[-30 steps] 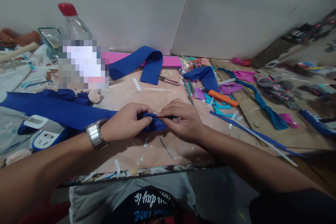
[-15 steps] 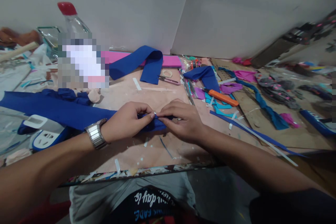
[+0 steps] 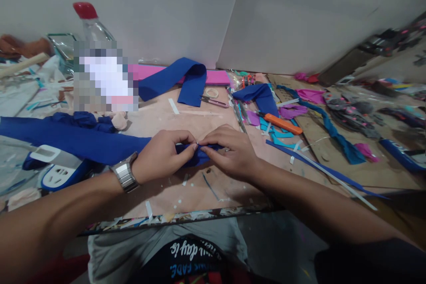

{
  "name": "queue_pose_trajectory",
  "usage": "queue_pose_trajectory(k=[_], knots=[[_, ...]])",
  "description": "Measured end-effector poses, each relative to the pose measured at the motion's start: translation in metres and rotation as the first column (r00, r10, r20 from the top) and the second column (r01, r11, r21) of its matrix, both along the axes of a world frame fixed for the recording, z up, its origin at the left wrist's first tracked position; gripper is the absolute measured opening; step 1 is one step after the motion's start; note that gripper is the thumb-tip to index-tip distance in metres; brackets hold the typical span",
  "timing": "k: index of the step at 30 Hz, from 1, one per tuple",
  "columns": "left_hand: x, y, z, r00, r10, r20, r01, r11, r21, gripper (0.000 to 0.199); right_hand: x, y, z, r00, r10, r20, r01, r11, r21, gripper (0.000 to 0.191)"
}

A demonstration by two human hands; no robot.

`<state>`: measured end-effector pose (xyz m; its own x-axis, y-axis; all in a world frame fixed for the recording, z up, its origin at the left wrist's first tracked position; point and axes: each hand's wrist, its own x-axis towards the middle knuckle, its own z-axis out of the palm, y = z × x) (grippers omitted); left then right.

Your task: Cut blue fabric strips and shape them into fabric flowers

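A long blue fabric strip [image 3: 100, 144] runs from the left edge of the table to both hands. My left hand [image 3: 168, 151], with a metal watch [image 3: 125, 173] on the wrist, pinches the strip between thumb and fingers. Right beside it, my right hand [image 3: 229, 148] pinches the gathered end of the same strip. The fingertips of both hands nearly meet, and a tiny pale spot shows between them that I cannot make out. Folds of the strip hang below the thumbs; the part under the palms is hidden.
Behind the hands lie a folded blue strip [image 3: 193, 77] and small thread snips [image 3: 214, 101]. To the right are an orange cutter [image 3: 282, 124], a thin white stick [image 3: 336, 180] and cardboard [image 3: 319, 142]. A white-and-blue power strip [image 3: 60, 176] sits left, near a red-capped bottle [image 3: 85, 10].
My left hand has shifted very slightly to the right, drawing the blue strip a little. Both hands keep their pinch; the rest of the table looks the same.
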<state>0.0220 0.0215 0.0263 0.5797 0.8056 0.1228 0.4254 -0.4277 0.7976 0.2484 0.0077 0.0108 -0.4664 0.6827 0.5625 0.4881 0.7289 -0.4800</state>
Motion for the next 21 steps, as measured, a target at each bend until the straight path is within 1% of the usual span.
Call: queue_pose_trajectory(k=[3, 6, 10, 12, 17, 21], knots=[[0.001, -0.002, -0.001, 0.999, 0.002, -0.038, 0.004, 0.990, 0.138, 0.022, -0.001, -0.001, 0.001, 1.000, -0.015, 0.005, 0.015, 1.000, -0.018, 0.006], [0.001, -0.003, -0.005, 0.998, 0.002, -0.062, 0.014, 0.965, 0.262, 0.021, -0.001, -0.001, 0.001, 1.000, -0.023, 0.008, 0.023, 0.999, -0.043, 0.004], [0.001, -0.002, -0.009, 0.998, 0.002, -0.062, 0.022, 0.926, 0.378, 0.019, -0.002, -0.001, 0.000, 0.999, -0.039, 0.003, 0.039, 0.996, -0.080, 0.003], [0.001, -0.001, -0.009, 0.998, 0.003, -0.056, 0.020, 0.914, 0.406, 0.018, -0.002, -0.001, 0.001, 0.999, -0.044, 0.001, 0.044, 0.995, -0.088, 0.003], [0.001, -0.002, -0.010, 0.999, -0.002, -0.046, 0.022, 0.903, 0.430, 0.017, -0.003, -0.001, 0.002, 0.999, -0.030, 0.021, 0.032, 0.995, -0.095, 0.004], [0.002, -0.001, -0.014, 0.997, -0.009, -0.074, 0.043, 0.885, 0.464, 0.019, -0.002, -0.001, 0.003, 0.999, -0.013, 0.029, 0.017, 0.989, -0.144, 0.005]])
